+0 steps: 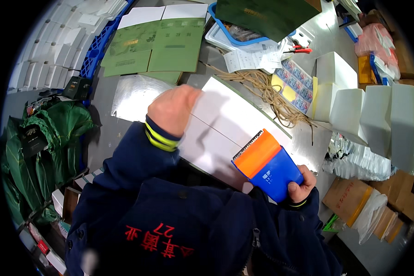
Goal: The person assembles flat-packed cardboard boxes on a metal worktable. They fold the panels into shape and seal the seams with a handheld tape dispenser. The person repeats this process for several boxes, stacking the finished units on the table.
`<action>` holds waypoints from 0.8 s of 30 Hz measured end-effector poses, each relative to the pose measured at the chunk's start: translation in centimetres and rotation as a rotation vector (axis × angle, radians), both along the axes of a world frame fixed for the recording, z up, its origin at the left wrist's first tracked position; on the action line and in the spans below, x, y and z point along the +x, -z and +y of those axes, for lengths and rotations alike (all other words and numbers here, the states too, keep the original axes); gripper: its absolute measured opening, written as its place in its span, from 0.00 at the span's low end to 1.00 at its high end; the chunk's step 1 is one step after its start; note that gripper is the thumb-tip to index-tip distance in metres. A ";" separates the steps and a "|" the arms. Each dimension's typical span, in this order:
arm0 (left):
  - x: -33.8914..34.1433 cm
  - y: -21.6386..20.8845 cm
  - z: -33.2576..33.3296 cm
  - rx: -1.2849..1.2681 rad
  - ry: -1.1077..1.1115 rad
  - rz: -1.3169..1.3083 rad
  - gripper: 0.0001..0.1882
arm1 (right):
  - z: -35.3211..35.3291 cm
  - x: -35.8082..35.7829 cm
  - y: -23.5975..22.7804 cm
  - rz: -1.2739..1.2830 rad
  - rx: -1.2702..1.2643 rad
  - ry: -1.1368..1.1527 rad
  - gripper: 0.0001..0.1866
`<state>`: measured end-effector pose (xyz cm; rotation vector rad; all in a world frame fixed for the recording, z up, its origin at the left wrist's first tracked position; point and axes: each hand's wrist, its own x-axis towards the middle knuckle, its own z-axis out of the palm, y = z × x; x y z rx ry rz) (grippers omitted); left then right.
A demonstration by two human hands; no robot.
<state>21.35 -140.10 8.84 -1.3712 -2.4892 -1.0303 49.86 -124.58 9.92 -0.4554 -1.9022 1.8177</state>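
Observation:
My right hand grips a blue and orange tape dispenser by its blue end, thumb on top. The dispenser's dark toothed edge points up and left over a flat white cardboard piece with a crease across it and a green edge showing along its far side. Above the left part of this cardboard is my left hand, closed and slightly blurred. Its fingertips are hidden, so what it holds cannot be made out.
Green flattened boxes lie at the far left. Rope, a sticker sheet and red-handled pliers lie behind the cardboard, near a blue basket. White boxes stand at right; green bags hang at left.

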 end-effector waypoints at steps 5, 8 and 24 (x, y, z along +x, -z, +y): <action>4.2 -1.7 2.0 -0.125 0.236 -1.577 0.29 | 0.3 -0.4 0.2 -0.007 -0.027 -0.043 0.18; 5.1 -0.9 3.7 -0.141 0.261 -1.585 0.26 | 0.3 -1.1 0.0 -0.016 -0.030 -0.079 0.18; -7.0 5.8 -0.1 -0.087 0.003 -0.542 0.19 | 0.5 -5.9 -3.3 -0.438 -0.153 -0.118 0.20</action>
